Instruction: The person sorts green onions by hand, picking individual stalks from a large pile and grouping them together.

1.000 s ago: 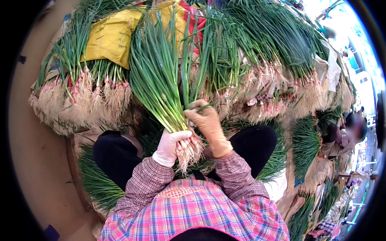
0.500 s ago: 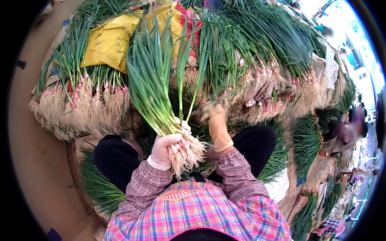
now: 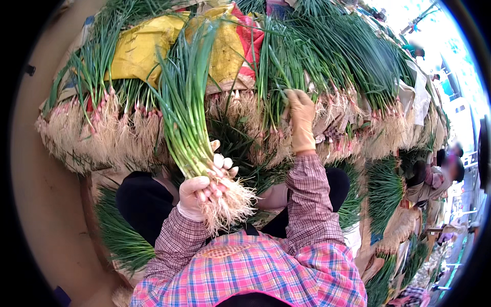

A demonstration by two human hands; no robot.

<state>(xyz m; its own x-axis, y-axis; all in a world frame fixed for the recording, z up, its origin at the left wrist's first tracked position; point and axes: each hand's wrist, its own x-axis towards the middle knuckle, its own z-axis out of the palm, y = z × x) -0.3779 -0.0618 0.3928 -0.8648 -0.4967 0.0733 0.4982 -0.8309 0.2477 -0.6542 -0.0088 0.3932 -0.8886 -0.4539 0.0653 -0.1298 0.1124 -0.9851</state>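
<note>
My left hand (image 3: pixel 193 191), in a pale glove, is closed round the lower end of a bunch of spring onions (image 3: pixel 190 130). Their green leaves point up and away, while the pinkish bulbs and stringy roots (image 3: pixel 230 203) hang out toward my lap. Further forward and to the right, my right hand (image 3: pixel 302 118) wears a tan glove. It reaches into the front of the spring onion pile (image 3: pixel 327 56), its fingers curled and closed on a green stalk; the fingertips are partly hidden.
A yellow sack (image 3: pixel 146 46) and a red-and-yellow sack (image 3: pixel 225 56) lie across the pile. More spring onions lie on the ground by my left knee (image 3: pixel 117 230) and to the right (image 3: pixel 386 189). Another person (image 3: pixel 434 179) sits at the far right.
My right hand has moved forward and right, away from the held bunch to the pile. My left hand has shifted slightly left and down, and its bunch now stands more upright.
</note>
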